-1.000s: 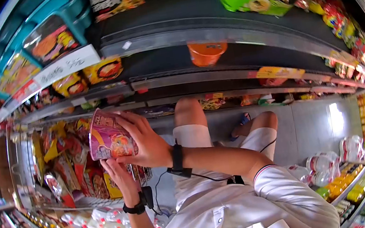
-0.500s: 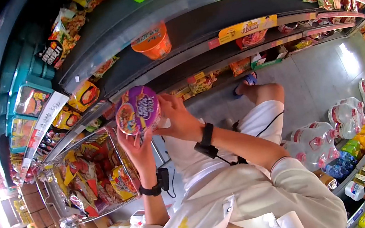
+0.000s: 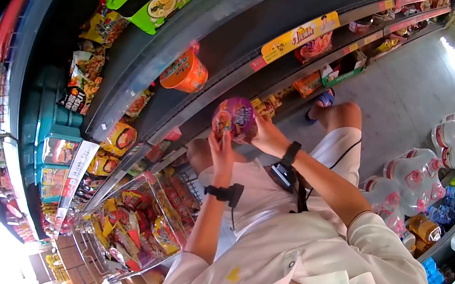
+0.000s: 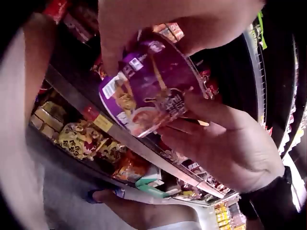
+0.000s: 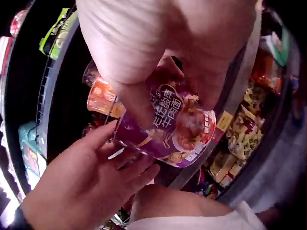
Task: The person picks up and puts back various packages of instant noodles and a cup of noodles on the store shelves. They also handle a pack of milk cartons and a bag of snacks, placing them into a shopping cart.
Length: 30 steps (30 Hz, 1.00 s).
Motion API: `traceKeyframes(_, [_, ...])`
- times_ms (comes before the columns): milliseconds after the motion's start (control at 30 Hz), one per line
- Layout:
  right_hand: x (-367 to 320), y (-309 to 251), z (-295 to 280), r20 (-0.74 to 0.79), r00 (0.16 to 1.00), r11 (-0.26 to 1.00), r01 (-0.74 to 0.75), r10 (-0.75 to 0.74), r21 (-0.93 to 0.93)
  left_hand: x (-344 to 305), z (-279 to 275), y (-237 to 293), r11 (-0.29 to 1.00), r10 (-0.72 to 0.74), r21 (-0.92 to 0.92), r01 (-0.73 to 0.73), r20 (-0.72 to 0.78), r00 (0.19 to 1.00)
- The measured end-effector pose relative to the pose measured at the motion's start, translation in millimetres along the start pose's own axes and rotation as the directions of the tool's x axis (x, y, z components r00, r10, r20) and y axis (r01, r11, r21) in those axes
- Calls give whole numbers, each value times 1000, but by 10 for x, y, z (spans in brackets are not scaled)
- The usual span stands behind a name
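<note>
Both hands hold a purple instant noodle cup (image 3: 240, 117) in front of the lap in the head view, with its round printed lid facing up toward the head camera. My left hand (image 3: 221, 152) is on its left and lower side, and my right hand (image 3: 270, 137) grips its right side. In the right wrist view my right hand (image 5: 163, 43) reaches over the cup (image 5: 163, 124), thumb and fingers on opposite sides, while my left hand (image 5: 91, 167) supports the other end. The left wrist view shows the cup's side (image 4: 148, 86) with pictures and a barcode.
Store shelves stand ahead, with an orange noodle bowl (image 3: 185, 72), a green noodle pack (image 3: 163, 0) and teal boxes (image 3: 57, 139). A wire cart (image 3: 156, 198) full of noodle packs is at the left. Water bottle packs (image 3: 414, 172) stand on the right.
The cup has moved right, away from beside the cart to in front of the lap, and its lid has turned into view. Both hands stay on it. The head view has swung right.
</note>
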State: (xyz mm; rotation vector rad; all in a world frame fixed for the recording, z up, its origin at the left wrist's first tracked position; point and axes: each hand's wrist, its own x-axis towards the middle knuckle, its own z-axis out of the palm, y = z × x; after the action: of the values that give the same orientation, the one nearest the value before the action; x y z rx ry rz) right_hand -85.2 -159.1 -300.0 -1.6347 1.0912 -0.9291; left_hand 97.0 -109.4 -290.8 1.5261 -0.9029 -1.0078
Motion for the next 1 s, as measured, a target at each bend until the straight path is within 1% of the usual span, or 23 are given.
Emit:
traceKeyframes(33, [37, -22, -51, 23, 999, 999, -29, 28, 15, 104, 61, -121, 997, 40, 59, -40, 3, 999])
traceKeyframes(67, [64, -53, -77, 16, 998, 997, -68, 68, 19, 211, 121, -240, 990, 78, 120, -79, 8, 997])
traceKeyframes(100, [92, -11, -111, -3, 1000, 1000, -20, 21, 13, 304, 205, -300, 977, 116, 181, -117, 16, 993])
traceKeyframes(133, [80, 74, -174, -21, 1000, 1000, 21, -21, 8, 339, 337, -267, 983, 94, 163, -84, -53, 994])
traceKeyframes(200, [87, 142, -216, -76, 994, 996, 79, -81, -28, 411, 442, -175, 973, 129, 187, -132, 26, 991])
traceKeyframes(233, [112, 135, -218, -78, 997, 1000, 23, -23, -11, 442, 470, -133, 968, 144, 198, -155, 69, 987])
traceKeyframes(267, [126, 136, -231, -79, 996, 999, -37, 37, 7, 455, 486, -97, 956, 126, 256, -145, 89, 988])
traceKeyframes(300, [132, 85, -265, -78, 992, 995, -96, 98, 23, 461, 475, -157, 937, 146, 310, -162, 73, 987])
traceKeyframes(367, [136, -7, -342, -87, 990, 994, -111, 110, -3, 468, 456, -279, 890, 196, 410, -198, 46, 979])
traceKeyframes(400, [144, -32, -373, -79, 992, 995, -99, 98, -10, 430, 440, -233, 870, 222, 433, -236, 83, 971])
traceKeyframes(467, [142, -143, -460, -36, 996, 996, -84, 84, -11, 210, 368, 32, 823, 270, 477, -308, 149, 951])
traceKeyframes(533, [127, -337, -606, 38, 996, 997, -80, 80, -1, -33, 326, 279, 841, 290, 422, -337, 174, 941])
traceKeyframes(633, [184, -571, -716, 58, 998, 999, -23, 25, -31, -126, 266, 480, 834, 348, 402, -378, 150, 926])
traceKeyframes(667, [223, -652, -728, 71, 997, 1000, -5, 6, -8, -129, 237, 522, 825, 372, 406, -394, 138, 918])
traceKeyframes(700, [271, -699, -716, 50, 997, 998, 59, -59, -10, -137, 216, 573, 815, 395, 409, -411, 128, 910])
traceKeyframes(733, [327, -741, -701, 30, 992, 992, 123, -122, -14, -108, 233, 691, 848, 388, 359, -390, 80, 918])
traceKeyframes(767, [392, -800, -694, 11, 982, 982, 188, -188, -21, -87, 264, 838, 849, 427, 317, -422, 57, 903])
traceKeyframes(833, [533, -1025, -696, 10, 977, 977, 213, -213, 22, -20, 232, 990, 773, 552, 342, -535, 55, 832])
traceKeyframes(867, [594, -1111, -679, 7, 976, 975, 218, -219, 50, 8, 137, 1139, 629, 589, 545, -555, 131, 797])
traceKeyframes(900, [657, -1194, -659, 4, 975, 972, 223, -224, 78, 64, 86, 1256, 550, 622, 615, -565, 150, 769])
traceKeyframes(933, [727, -1274, -635, -11, 969, 969, 246, -246, 29, 166, 31, 1246, 611, 626, 546, -573, 110, 772])
traceKeyframes(967, [806, -1321, -576, -49, 958, 958, 283, -281, 40, 268, -5, 1239, 663, 628, 473, -580, 71, 775])
traceKeyframes(1000, [896, -1360, -500, -87, 944, 945, 322, -317, 50, 356, -20, 1277, 671, 649, 434, -601, 48, 759])
